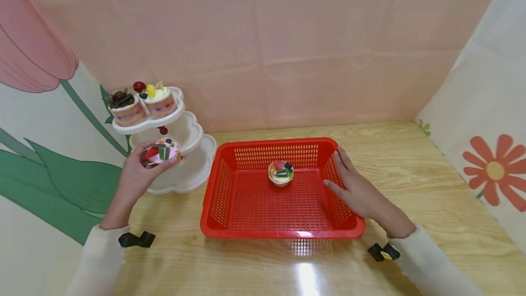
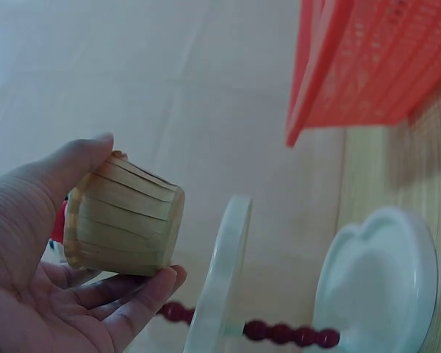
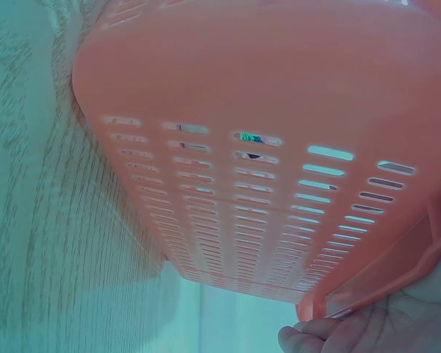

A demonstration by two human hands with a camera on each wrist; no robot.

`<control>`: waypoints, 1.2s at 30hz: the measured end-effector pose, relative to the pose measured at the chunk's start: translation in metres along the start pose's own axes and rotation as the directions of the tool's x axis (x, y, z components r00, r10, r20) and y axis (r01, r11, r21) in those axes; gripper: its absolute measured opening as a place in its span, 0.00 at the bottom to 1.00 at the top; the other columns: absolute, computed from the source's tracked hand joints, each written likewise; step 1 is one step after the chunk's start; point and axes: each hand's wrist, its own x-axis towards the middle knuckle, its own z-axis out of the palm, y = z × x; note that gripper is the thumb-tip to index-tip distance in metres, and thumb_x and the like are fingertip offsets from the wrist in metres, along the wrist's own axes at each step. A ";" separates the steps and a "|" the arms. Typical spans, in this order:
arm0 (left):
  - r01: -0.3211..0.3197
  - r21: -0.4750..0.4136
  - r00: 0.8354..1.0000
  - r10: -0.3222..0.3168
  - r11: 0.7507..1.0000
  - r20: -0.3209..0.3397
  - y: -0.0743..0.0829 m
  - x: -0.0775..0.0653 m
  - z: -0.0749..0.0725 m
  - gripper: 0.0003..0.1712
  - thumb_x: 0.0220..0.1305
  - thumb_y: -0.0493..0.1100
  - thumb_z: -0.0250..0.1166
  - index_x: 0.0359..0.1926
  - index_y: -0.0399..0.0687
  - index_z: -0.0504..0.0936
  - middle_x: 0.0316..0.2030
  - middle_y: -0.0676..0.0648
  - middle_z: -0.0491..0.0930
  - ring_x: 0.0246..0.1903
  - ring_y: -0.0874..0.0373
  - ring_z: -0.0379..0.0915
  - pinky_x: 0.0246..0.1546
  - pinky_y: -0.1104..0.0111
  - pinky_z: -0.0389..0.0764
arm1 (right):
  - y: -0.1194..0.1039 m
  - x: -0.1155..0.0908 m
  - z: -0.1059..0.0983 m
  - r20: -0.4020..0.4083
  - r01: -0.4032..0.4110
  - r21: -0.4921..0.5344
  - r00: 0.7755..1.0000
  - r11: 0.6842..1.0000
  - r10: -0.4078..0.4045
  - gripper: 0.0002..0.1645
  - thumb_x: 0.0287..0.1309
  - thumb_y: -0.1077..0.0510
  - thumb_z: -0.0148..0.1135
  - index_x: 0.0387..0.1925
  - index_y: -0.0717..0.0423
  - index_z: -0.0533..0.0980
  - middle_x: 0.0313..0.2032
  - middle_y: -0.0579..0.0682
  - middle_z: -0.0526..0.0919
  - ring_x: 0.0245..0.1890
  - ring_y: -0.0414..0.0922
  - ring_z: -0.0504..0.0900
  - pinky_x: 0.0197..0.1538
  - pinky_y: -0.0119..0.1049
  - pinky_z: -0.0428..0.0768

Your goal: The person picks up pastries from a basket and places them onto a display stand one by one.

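My left hand (image 1: 137,173) holds a toy cupcake (image 1: 165,151) with pink cream, strawberry and green fruit pieces, beside the white tiered stand (image 1: 196,172). In the left wrist view the thumb and fingers pinch the cupcake's pleated tan cup (image 2: 125,220), which is tipped on its side. My right hand (image 1: 361,193) grips the right rim of a red plastic basket (image 1: 283,234), thumb over the inside and fingers along the outer edge. Another fruit-topped cupcake (image 1: 281,175) stands upright inside, near the basket's back wall.
On the stand's top tier sit a chocolate-topped dessert cup (image 1: 128,112) and a fruit-topped dessert cup (image 1: 161,105). Red beads (image 2: 283,332) form the stand's post. All of it rests on a wood-grain table (image 1: 185,259), with a pink backdrop (image 1: 255,58) behind.
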 end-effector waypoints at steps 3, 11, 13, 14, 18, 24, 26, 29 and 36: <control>0.000 0.013 1.000 0.000 1.000 -0.013 -0.005 0.004 -0.007 0.42 0.62 0.48 0.74 0.71 0.39 0.67 0.59 0.36 0.74 0.42 0.68 0.71 0.37 0.84 0.75 | 0.000 -0.001 0.000 0.000 -0.004 0.003 1.000 1.000 0.004 0.54 0.74 0.39 0.52 0.79 0.64 0.35 0.80 0.59 0.27 0.74 0.71 0.50 0.59 0.66 0.72; 0.032 0.041 0.999 -0.031 0.999 -0.028 -0.018 0.016 -0.022 0.42 0.65 0.50 0.71 0.72 0.37 0.65 0.61 0.34 0.72 0.43 0.69 0.69 0.37 0.85 0.73 | 0.001 -0.002 0.001 -0.004 -0.002 0.002 1.000 1.000 0.002 0.53 0.74 0.40 0.52 0.79 0.64 0.36 0.80 0.60 0.28 0.74 0.71 0.51 0.59 0.67 0.72; 0.053 0.048 0.998 -0.052 0.997 -0.030 -0.021 0.018 -0.025 0.43 0.65 0.52 0.71 0.72 0.37 0.64 0.61 0.34 0.72 0.43 0.69 0.69 0.38 0.85 0.72 | 0.002 -0.002 0.001 -0.003 -0.002 0.003 1.000 1.000 0.002 0.53 0.74 0.40 0.52 0.79 0.64 0.36 0.80 0.60 0.28 0.74 0.71 0.50 0.58 0.66 0.72; 0.062 0.045 0.998 -0.060 0.997 -0.031 -0.023 0.020 -0.026 0.44 0.65 0.52 0.71 0.72 0.37 0.64 0.61 0.33 0.72 0.43 0.69 0.69 0.38 0.85 0.72 | 0.002 -0.002 0.001 -0.003 -0.004 0.004 1.000 1.000 0.004 0.54 0.74 0.41 0.53 0.79 0.64 0.35 0.80 0.60 0.28 0.74 0.71 0.50 0.58 0.66 0.72; 0.078 0.044 0.996 -0.076 0.996 -0.037 -0.030 0.025 -0.031 0.45 0.65 0.54 0.70 0.72 0.35 0.63 0.61 0.32 0.72 0.42 0.72 0.69 0.37 0.86 0.72 | 0.002 -0.001 0.002 -0.005 -0.010 0.007 1.000 1.000 0.010 0.54 0.74 0.42 0.54 0.79 0.62 0.35 0.80 0.59 0.28 0.74 0.71 0.50 0.57 0.65 0.74; 0.101 0.020 0.994 -0.100 0.995 -0.033 -0.039 0.031 -0.036 0.45 0.66 0.53 0.69 0.73 0.33 0.61 0.62 0.30 0.72 0.42 0.74 0.68 0.37 0.86 0.73 | 0.003 0.000 0.002 -0.007 -0.011 0.006 1.000 1.000 0.011 0.54 0.74 0.41 0.54 0.79 0.61 0.33 0.80 0.58 0.27 0.75 0.71 0.50 0.58 0.65 0.73; 0.107 0.031 0.994 -0.105 0.994 -0.042 -0.042 0.033 -0.038 0.45 0.66 0.54 0.69 0.73 0.33 0.61 0.62 0.30 0.72 0.42 0.74 0.67 0.37 0.86 0.73 | 0.002 0.000 0.002 -0.006 -0.010 0.006 1.000 1.000 0.010 0.54 0.74 0.41 0.53 0.79 0.61 0.33 0.80 0.58 0.27 0.74 0.71 0.49 0.58 0.65 0.73; 0.107 0.042 0.993 -0.105 0.993 -0.048 -0.046 0.037 -0.040 0.46 0.66 0.54 0.69 0.73 0.33 0.61 0.62 0.30 0.72 0.42 0.74 0.68 0.37 0.86 0.72 | 0.002 0.000 0.001 -0.006 -0.012 0.005 1.000 1.000 0.012 0.54 0.74 0.41 0.53 0.79 0.61 0.34 0.80 0.58 0.27 0.75 0.71 0.49 0.58 0.65 0.73; 0.135 0.079 0.991 -0.133 0.988 -0.034 -0.049 0.040 -0.042 0.48 0.65 0.56 0.69 0.73 0.31 0.61 0.63 0.28 0.71 0.49 0.60 0.70 0.38 0.85 0.71 | 0.001 0.000 0.000 -0.005 -0.007 -0.003 1.000 1.000 0.007 0.54 0.74 0.40 0.52 0.79 0.62 0.34 0.80 0.58 0.27 0.75 0.70 0.49 0.59 0.65 0.72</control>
